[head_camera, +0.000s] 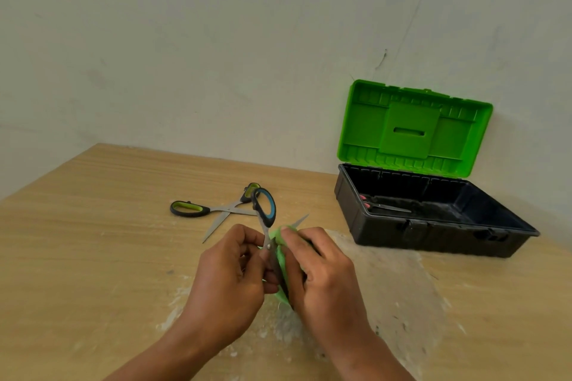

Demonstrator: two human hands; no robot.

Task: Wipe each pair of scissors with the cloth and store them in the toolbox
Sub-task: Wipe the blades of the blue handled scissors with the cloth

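- Holding the blue-handled scissors (264, 210) above the table (93, 241), left of the toolbox (433, 235) and nearer to the person, the left hand (229, 281) grips them near the pivot, with one handle loop pointing up.
- The right hand (322, 275) pinches the green cloth (280, 254) around a blade; one blade tip shows beyond the cloth, toward the toolbox.
- The green-handled scissors (213, 210) lie spread open on the table, further left of the toolbox.
- The toolbox stands with its green lid (414, 130) raised; the red-handled scissors (387, 206) lie inside, at its left end.
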